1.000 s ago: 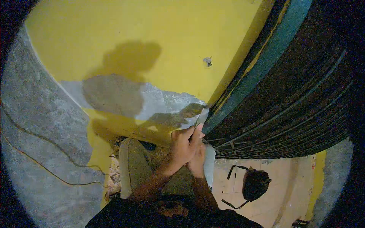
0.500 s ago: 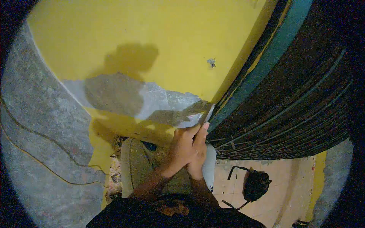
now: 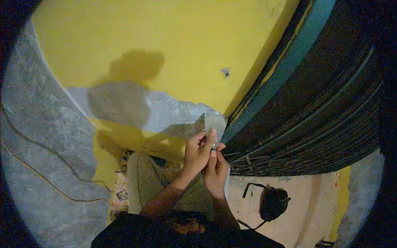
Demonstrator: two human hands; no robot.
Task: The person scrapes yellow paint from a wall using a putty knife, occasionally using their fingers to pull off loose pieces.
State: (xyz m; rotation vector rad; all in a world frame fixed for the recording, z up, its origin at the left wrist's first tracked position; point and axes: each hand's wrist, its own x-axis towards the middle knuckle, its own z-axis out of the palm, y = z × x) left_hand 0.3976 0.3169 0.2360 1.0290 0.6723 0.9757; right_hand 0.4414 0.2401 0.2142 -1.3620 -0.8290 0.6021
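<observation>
Both my hands are close together in front of the yellow wall, holding a flat grey metal scraper (image 3: 215, 122) with its wide end up. My left hand (image 3: 197, 153) is closed on it, the thumb pressed on the face of the blade. Small whitish marks show on the blade by the thumb. My right hand (image 3: 216, 175) pinches the lower part from below, thumb and fingers closed. The lower end of the scraper is hidden by my fingers. Behind it, a bare grey patch (image 3: 161, 109) breaks the yellow paint (image 3: 186, 49) of the wall.
A dark ribbed shutter (image 3: 314, 124) with a teal frame (image 3: 285, 64) stands at the right. A black bag with straps (image 3: 273, 204) lies on the tiled floor (image 3: 310, 194). A cable (image 3: 53, 177) runs over the grey floor at left. A small hole (image 3: 225, 72) marks the wall.
My hands have shifted slightly left and parted a little. The scraper has turned from nearly edge-on to showing its broad face, with my left thumb now on it.
</observation>
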